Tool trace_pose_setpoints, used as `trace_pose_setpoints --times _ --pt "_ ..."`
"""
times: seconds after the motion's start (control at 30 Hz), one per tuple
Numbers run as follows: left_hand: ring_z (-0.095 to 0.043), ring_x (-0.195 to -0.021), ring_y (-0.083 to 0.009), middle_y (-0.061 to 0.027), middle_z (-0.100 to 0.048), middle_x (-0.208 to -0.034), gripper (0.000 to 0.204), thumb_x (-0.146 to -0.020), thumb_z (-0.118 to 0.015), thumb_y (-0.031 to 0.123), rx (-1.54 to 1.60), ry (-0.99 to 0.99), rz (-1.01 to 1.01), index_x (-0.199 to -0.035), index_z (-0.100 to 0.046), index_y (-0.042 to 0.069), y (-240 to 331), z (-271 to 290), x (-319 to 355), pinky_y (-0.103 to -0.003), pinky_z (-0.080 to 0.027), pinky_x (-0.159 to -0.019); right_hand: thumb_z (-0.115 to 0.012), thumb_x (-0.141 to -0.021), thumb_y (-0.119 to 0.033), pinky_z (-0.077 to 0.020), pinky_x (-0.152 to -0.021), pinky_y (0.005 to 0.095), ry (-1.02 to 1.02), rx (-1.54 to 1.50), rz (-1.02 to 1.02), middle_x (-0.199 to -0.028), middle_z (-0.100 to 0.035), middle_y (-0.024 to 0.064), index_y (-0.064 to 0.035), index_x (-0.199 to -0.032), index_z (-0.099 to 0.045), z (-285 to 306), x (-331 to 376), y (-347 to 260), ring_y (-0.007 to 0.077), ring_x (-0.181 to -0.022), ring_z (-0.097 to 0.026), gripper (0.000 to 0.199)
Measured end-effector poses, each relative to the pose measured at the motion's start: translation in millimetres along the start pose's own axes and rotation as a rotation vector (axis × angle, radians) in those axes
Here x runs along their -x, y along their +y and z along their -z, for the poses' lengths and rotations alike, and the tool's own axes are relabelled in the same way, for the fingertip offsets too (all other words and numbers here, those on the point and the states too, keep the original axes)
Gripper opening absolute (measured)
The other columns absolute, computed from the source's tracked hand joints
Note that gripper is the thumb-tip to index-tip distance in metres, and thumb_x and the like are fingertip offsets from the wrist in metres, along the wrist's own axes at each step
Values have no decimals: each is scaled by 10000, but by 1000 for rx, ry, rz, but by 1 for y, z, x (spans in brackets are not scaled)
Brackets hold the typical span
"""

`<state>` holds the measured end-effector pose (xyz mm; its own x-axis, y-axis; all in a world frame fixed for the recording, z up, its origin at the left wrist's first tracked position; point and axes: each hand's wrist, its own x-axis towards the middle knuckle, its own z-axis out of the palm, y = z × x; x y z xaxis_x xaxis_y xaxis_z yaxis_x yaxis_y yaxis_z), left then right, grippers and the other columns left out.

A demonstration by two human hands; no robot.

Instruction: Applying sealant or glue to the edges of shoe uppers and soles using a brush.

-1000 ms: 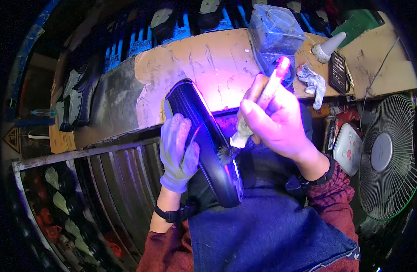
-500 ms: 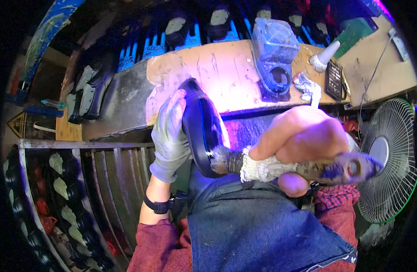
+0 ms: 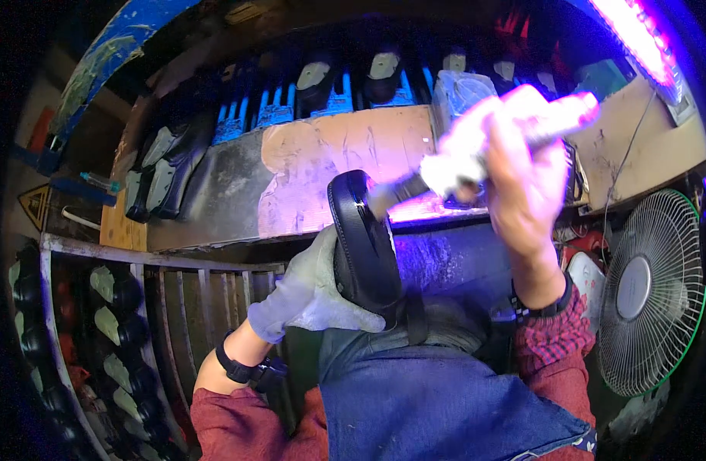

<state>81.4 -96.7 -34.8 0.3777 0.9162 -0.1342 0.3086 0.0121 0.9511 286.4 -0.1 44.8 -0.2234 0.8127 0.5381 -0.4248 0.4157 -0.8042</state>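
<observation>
- Left grip (image 3: pixel 314 288), gloved: grasping the black shoe (image 3: pixel 360 265) from below and its left side.
- Shoe: tilted, above the lap, at the near edge of the worktop (image 3: pixel 345 150).
- Right grip (image 3: pixel 525 173), bare: closed round the brush (image 3: pixel 445 170); bristles at the shoe's far end, contact hard to tell.
- Worktop's left end: dark shoes (image 3: pixel 172 177).
- Right side: fan (image 3: pixel 637 288).
</observation>
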Motion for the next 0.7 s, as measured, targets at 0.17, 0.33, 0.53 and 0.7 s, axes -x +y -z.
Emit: trace_pose_setpoints --times 0.17,0.33,0.53,0.7 --pt "-499 -1060 -146 -42 -521 -1151 1046 -420 -912 151 226 -23 71 -1310 -375 32 -14 -1 -11 -327 -383 -976 -618 -874 -83 -438 -574 219 -145 184 12 -756 -551 14 -38 -864 -520 17 -5 38 70 -633 -539 108" --pt "-533 -1019 -138 -37 -548 -1120 997 -470 -883 71 453 -88 180 -1323 -370 33 -21 6 -16 -318 -433 -923 -610 -836 -13 -457 -620 265 -174 152 11 -807 -556 64 -5 -825 -544 23 16 49 140 -693 -581 68" --pt "-569 -970 -152 -41 -568 -1095 825 -584 -777 27 651 -36 218 -1311 -387 22 -16 14 -26 -300 -456 -883 -631 -811 0 -469 -620 305 -114 37 -121 -800 -558 96 -4 -723 -555 27 38 59 188 -697 -595 116" --pt "-584 -976 -165 -66 -589 -1102 568 -755 -642 227 730 10 176 -1252 -466 16 -52 18 -33 -295 -464 -877 -633 -820 -25 -468 -624 305 -224 116 -197 -788 -568 80 -11 -800 -540 44 50 66 173 -712 -596 97"
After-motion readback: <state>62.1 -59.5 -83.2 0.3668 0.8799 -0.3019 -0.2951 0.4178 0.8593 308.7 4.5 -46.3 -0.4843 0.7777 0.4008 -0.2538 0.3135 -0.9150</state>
